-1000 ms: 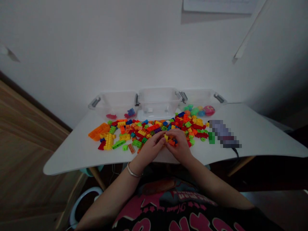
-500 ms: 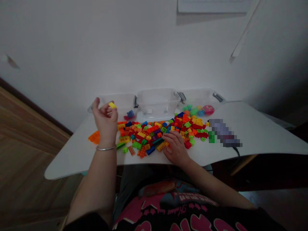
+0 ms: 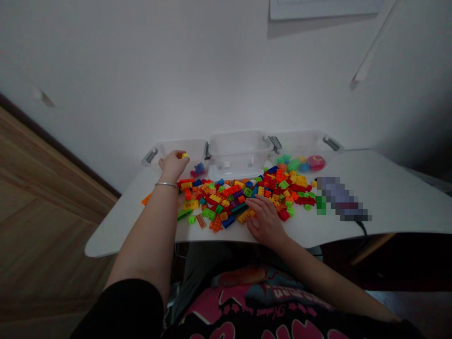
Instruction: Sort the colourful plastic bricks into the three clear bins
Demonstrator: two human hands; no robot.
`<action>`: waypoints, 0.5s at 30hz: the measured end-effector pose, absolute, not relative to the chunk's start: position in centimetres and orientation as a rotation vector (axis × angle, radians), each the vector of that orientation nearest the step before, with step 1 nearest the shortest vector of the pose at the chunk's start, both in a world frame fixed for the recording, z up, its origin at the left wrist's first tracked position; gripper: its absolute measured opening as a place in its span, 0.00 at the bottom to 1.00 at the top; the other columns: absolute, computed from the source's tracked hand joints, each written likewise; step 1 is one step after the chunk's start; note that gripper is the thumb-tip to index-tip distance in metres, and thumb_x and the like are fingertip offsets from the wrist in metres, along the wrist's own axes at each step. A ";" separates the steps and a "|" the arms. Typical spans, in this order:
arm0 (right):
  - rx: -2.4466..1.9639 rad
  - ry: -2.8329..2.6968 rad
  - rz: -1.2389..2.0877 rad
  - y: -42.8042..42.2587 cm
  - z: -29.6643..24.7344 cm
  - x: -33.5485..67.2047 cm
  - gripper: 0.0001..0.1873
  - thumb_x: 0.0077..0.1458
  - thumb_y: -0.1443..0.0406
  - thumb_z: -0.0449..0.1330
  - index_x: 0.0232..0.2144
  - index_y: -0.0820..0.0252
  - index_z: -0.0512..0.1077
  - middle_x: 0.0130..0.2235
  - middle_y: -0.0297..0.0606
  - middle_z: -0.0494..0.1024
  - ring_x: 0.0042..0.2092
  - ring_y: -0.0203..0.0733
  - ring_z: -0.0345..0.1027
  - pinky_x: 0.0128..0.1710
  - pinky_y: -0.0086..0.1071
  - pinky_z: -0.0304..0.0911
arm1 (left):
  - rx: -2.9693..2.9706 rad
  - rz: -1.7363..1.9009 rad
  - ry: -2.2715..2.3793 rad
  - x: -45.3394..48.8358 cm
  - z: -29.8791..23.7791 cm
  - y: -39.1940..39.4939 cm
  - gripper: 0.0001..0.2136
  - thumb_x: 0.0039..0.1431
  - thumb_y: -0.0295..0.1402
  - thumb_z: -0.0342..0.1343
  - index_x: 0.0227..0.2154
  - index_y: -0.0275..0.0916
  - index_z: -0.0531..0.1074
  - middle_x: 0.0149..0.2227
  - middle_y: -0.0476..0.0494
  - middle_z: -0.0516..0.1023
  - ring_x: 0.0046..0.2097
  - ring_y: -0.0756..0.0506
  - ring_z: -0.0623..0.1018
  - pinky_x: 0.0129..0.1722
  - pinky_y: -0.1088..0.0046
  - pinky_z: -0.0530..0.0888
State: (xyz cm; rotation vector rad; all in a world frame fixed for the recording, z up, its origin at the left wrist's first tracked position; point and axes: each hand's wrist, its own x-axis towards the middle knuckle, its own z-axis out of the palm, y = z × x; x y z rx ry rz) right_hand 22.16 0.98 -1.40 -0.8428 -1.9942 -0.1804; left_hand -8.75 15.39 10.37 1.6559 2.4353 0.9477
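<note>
My left hand (image 3: 173, 165) reaches out over the left clear bin (image 3: 176, 149) and pinches a small yellow brick (image 3: 185, 155) at its fingertips. A silver bangle sits on that wrist. Inside the left bin lie a few blue and red bricks (image 3: 198, 169). My right hand (image 3: 265, 220) rests flat on the white table (image 3: 353, 235) at the near edge of the pile of coloured bricks (image 3: 243, 195), fingers spread, touching a yellow brick (image 3: 246, 215).
A middle clear bin (image 3: 240, 150) stands behind the pile. The right clear bin (image 3: 303, 143) holds green, blue and pink round pieces. A blurred object (image 3: 342, 200) with a cable lies at the right. A wooden panel is at the left.
My left hand left the pile with a yellow brick, rose, then stretched forward to the left bin. My right hand let go and settled flat on the table.
</note>
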 end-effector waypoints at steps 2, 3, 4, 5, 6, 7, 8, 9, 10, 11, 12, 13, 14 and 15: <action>-0.836 -1.995 -0.183 1.0 -1.4 22.2 0.27 0.56 0.69 0.56 0.59 0.60 0.62 0.52 0.46 0.75 0.59 0.51 0.63 0.57 0.49 0.66 | 1.636 0.810 2.484 -8.6 10.7 15.8 0.16 0.54 0.37 0.53 0.43 0.42 0.77 0.46 0.38 0.81 0.55 0.34 0.74 0.63 0.46 0.52; -0.835 -1.996 -0.182 1.0 -1.4 22.2 0.28 0.56 0.69 0.56 0.59 0.60 0.62 0.52 0.46 0.75 0.58 0.51 0.63 0.57 0.49 0.66 | 1.626 0.759 2.505 -8.5 10.7 16.0 0.16 0.54 0.38 0.52 0.42 0.42 0.78 0.46 0.38 0.81 0.55 0.33 0.74 0.62 0.46 0.52; -0.838 -1.998 -0.180 1.0 -1.3 22.2 0.28 0.56 0.69 0.56 0.59 0.60 0.61 0.52 0.46 0.75 0.58 0.51 0.63 0.57 0.49 0.66 | 1.618 0.725 2.528 -8.5 10.7 16.2 0.16 0.54 0.38 0.52 0.42 0.42 0.79 0.45 0.37 0.81 0.54 0.33 0.74 0.62 0.45 0.52; -0.842 -1.999 -0.177 1.0 -1.3 22.2 0.28 0.56 0.69 0.56 0.59 0.60 0.61 0.52 0.46 0.75 0.58 0.51 0.63 0.57 0.49 0.66 | 1.614 0.710 2.553 -8.4 10.5 16.3 0.16 0.54 0.39 0.52 0.41 0.43 0.79 0.44 0.37 0.82 0.54 0.32 0.74 0.62 0.45 0.51; -0.845 -2.000 -0.174 1.0 -1.3 22.2 0.28 0.56 0.69 0.56 0.59 0.60 0.61 0.52 0.46 0.75 0.58 0.51 0.64 0.57 0.49 0.66 | 1.616 0.716 2.576 -8.3 10.3 16.4 0.16 0.54 0.39 0.51 0.40 0.44 0.80 0.43 0.38 0.82 0.54 0.31 0.74 0.62 0.43 0.50; -0.846 -2.000 -0.173 1.0 -1.3 22.2 0.28 0.56 0.69 0.56 0.59 0.60 0.61 0.52 0.46 0.75 0.58 0.51 0.64 0.57 0.49 0.66 | 1.621 0.741 2.599 -8.2 10.1 16.4 0.15 0.55 0.40 0.51 0.40 0.45 0.80 0.43 0.38 0.82 0.55 0.30 0.73 0.62 0.41 0.48; -0.845 -2.000 -0.173 1.0 -1.2 22.1 0.28 0.56 0.69 0.56 0.59 0.60 0.61 0.52 0.46 0.75 0.58 0.51 0.64 0.56 0.49 0.66 | 1.630 0.779 2.616 -8.1 9.8 16.4 0.15 0.55 0.40 0.51 0.40 0.46 0.80 0.43 0.38 0.82 0.55 0.30 0.73 0.62 0.40 0.47; -0.844 -2.001 -0.175 1.0 -1.2 22.1 0.28 0.56 0.69 0.56 0.59 0.60 0.61 0.51 0.46 0.75 0.58 0.51 0.64 0.56 0.49 0.67 | 1.644 0.819 2.626 -8.0 9.5 16.4 0.15 0.56 0.40 0.50 0.40 0.47 0.81 0.44 0.38 0.82 0.55 0.29 0.72 0.61 0.40 0.47; -0.842 -2.001 -0.177 1.0 -1.2 22.1 0.28 0.56 0.70 0.56 0.60 0.60 0.60 0.51 0.46 0.75 0.58 0.51 0.64 0.56 0.49 0.67 | 1.660 0.856 2.627 -7.9 9.3 16.3 0.16 0.57 0.41 0.50 0.40 0.47 0.81 0.45 0.39 0.81 0.56 0.30 0.72 0.62 0.40 0.47; -0.842 -2.001 -0.177 1.0 -1.2 22.1 0.29 0.56 0.70 0.56 0.60 0.59 0.60 0.51 0.46 0.75 0.58 0.51 0.64 0.56 0.49 0.67 | 1.679 0.891 2.621 -7.8 9.1 16.2 0.16 0.57 0.41 0.50 0.40 0.47 0.81 0.45 0.39 0.81 0.56 0.30 0.72 0.62 0.41 0.47; -0.843 -2.002 -0.177 1.0 -1.2 22.1 0.29 0.56 0.70 0.56 0.60 0.59 0.60 0.51 0.46 0.75 0.58 0.51 0.64 0.56 0.49 0.67 | 1.692 0.923 2.610 -7.8 9.0 16.1 0.16 0.57 0.41 0.50 0.41 0.47 0.81 0.46 0.39 0.81 0.56 0.31 0.72 0.63 0.42 0.47; -0.843 -2.004 -0.176 1.0 -1.3 22.1 0.29 0.56 0.69 0.56 0.60 0.58 0.60 0.51 0.45 0.75 0.58 0.51 0.64 0.56 0.50 0.67 | 1.696 0.954 2.596 -7.8 8.9 16.1 0.16 0.57 0.42 0.51 0.41 0.46 0.81 0.46 0.39 0.81 0.56 0.31 0.72 0.63 0.43 0.48; -0.844 -2.007 -0.175 1.0 -1.3 22.1 0.29 0.56 0.69 0.56 0.61 0.58 0.59 0.51 0.45 0.75 0.58 0.51 0.64 0.56 0.50 0.67 | 1.693 0.987 2.578 -7.9 8.8 16.0 0.16 0.58 0.42 0.51 0.41 0.46 0.81 0.45 0.39 0.81 0.56 0.32 0.72 0.64 0.44 0.48; -0.845 -2.010 -0.174 1.0 -1.3 22.1 0.29 0.56 0.69 0.56 0.61 0.58 0.59 0.51 0.45 0.75 0.58 0.51 0.64 0.56 0.50 0.67 | 1.679 1.025 2.556 -8.0 8.8 15.9 0.15 0.58 0.42 0.51 0.40 0.46 0.80 0.44 0.40 0.81 0.56 0.33 0.72 0.64 0.45 0.47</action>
